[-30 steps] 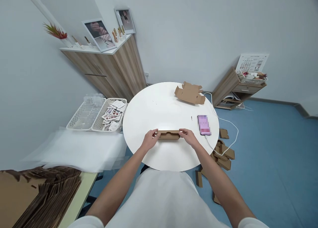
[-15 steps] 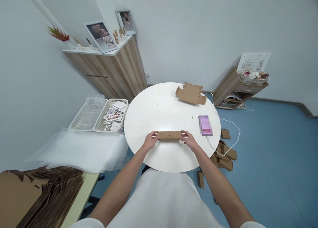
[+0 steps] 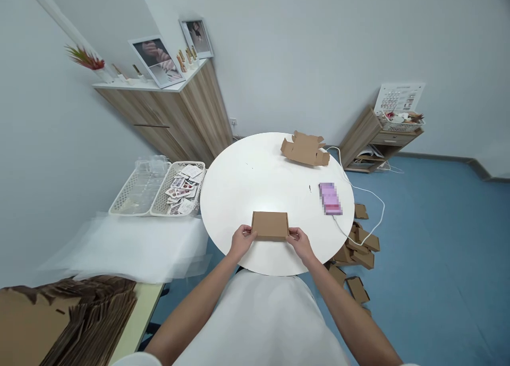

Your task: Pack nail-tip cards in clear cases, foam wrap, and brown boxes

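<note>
A closed brown cardboard box [image 3: 270, 224] lies with its broad face up near the front of the round white table [image 3: 231, 180]. At its left end, the fingers of my left hand [image 3: 242, 241] grip the near corner. My right hand [image 3: 299, 243] holds the right end in the same way, thumb toward me. Farther back on the table rests a partly folded cardboard box blank [image 3: 305, 149] with its flaps raised. A blurred purple phone [image 3: 330, 198] on a white cable lies to the right.
Several folded boxes [image 3: 360, 244] are heaped on the floor at right. Left of the table stand a basket of cards [image 3: 181, 190] and a basket of clear plastic pieces [image 3: 139, 188]. Translucent sheets [image 3: 131, 246] and stacked flat cardboard [image 3: 91, 318] occupy the side table.
The box has tipped from its narrow side, which showed a thumb notch, so its broad face is up. Both hands moved slightly toward me with it.
</note>
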Demonstrator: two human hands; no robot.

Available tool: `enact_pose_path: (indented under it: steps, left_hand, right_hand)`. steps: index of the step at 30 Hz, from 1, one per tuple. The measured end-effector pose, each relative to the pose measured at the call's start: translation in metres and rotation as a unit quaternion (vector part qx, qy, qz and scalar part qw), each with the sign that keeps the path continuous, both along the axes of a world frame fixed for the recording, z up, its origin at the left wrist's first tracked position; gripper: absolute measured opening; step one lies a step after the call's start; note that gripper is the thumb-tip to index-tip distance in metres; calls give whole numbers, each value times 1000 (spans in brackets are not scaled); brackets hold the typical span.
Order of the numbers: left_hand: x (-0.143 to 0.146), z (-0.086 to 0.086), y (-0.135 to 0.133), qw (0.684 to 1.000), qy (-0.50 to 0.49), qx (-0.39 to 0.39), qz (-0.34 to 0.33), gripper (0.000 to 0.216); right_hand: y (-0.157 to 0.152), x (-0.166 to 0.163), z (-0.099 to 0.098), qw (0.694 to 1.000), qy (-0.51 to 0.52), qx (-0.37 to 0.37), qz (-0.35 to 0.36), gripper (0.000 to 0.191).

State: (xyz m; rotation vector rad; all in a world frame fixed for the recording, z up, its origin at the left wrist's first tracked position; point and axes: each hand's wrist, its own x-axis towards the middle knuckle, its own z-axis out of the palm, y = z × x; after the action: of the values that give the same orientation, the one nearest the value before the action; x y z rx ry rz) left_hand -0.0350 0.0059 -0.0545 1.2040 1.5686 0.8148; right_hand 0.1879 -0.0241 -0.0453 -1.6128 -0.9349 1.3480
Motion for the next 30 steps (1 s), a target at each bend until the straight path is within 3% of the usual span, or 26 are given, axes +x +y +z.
enact_pose_path:
  steps: [5,11,17,30]
  left_hand:
    - [-16,-12,-11,998,56,-9,-24,32]
    - [-24,-20,-10,992,71,-18,-104,40]
    - [-25,-32,-11,991,31,-2,-127,45]
    - [-21,-22,-13,983,78,-14,-168,44]
  right_hand:
    - [-30,-19,-20,997,-69,-12,-37,29]
    - [-40,-33,-18,987,-142,-33,-72,43]
    - [-43,-48,-18,990,-90,-39,-105,46]
    - [-53,-57,-9,979,-69,-91,-172,40]
